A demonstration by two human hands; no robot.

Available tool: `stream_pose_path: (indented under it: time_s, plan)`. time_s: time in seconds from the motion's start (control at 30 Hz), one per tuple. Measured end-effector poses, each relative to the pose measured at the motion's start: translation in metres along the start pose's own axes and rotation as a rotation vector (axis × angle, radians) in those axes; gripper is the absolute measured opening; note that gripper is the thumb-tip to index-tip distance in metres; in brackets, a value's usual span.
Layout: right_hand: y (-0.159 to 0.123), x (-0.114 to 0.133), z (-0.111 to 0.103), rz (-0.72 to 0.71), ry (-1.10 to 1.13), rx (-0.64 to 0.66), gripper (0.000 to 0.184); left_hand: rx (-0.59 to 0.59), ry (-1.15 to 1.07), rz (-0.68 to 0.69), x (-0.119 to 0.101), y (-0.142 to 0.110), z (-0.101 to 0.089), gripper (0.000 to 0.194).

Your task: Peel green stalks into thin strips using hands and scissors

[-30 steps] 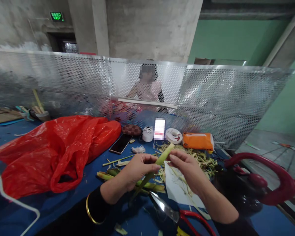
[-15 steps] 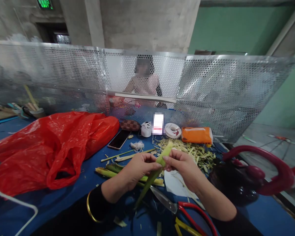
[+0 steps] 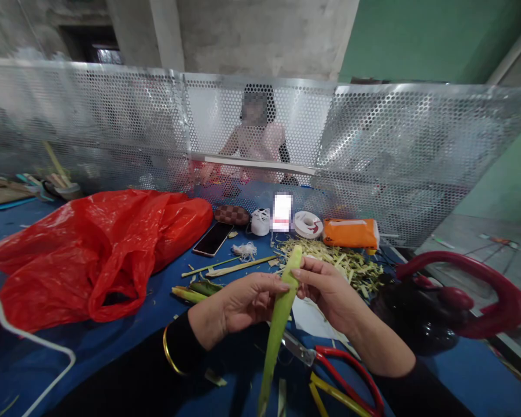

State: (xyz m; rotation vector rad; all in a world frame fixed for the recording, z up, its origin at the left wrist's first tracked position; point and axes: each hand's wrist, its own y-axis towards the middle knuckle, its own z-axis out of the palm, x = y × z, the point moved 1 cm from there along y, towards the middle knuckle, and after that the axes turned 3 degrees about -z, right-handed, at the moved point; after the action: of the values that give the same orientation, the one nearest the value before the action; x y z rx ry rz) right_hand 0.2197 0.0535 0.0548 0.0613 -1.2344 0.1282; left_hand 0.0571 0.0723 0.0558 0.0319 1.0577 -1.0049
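Between my two hands is a long green leaf strip [image 3: 275, 330], pale at its upper tip and hanging down toward the table's near edge. My left hand [image 3: 256, 298] pinches it from the left, thumb on its face. From the right, my right hand [image 3: 321, 284] grips the strip near its upper end, thumb in front. Below lie red-handled scissors [image 3: 347, 370], their blades partly hidden behind the strip. More green stalks [image 3: 191, 294] rest beyond my left wrist. A heap of chopped pale-green pieces [image 3: 351, 263] lies past my right hand, with white paper [image 3: 312, 318] under that hand.
A red plastic bag [image 3: 91, 255] spreads over the left. A dark kettle [image 3: 421, 318] stands at the right. Along the back are a phone [image 3: 213, 238], a checkered case [image 3: 232, 215], a tape roll [image 3: 308, 225] and an orange packet [image 3: 351, 233]. A perforated metal screen [image 3: 373, 139] separates me from another person.
The leaf strip has turned more upright, with its broad face now toward me and its lower end nearer. Both hands still hold it. The view has tilted slightly downward.
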Motion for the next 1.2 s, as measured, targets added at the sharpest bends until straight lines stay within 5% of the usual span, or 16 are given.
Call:
stream_pose_path:
  time_s: [0.43, 0.63, 0.83, 1.0, 1.2]
  plan:
    - [-0.002, 0.008, 0.003, -0.016, -0.016, 0.018, 0.019, -0.096, -0.118, 0.04, 0.0, 0.004, -0.006, 0.022]
    - [-0.001, 0.005, 0.002, -0.033, -0.035, 0.066, 0.019, -0.059, -0.073, 0.077, -0.002, 0.003, -0.003, 0.024]
    - [0.001, 0.004, 0.001, -0.025, -0.012, 0.017, 0.02, -0.15, 0.052, 0.105, -0.007, -0.001, -0.003, 0.025]
    - [0.0, 0.008, -0.004, -0.125, -0.007, -0.058, 0.021, -0.328, 0.38, 0.33, -0.014, -0.005, 0.001, 0.019]
    - [-0.024, 0.033, 0.012, -0.414, -0.391, -0.1, 0.016, -0.524, 0.817, 0.716, -0.028, -0.025, 0.011, 0.012]
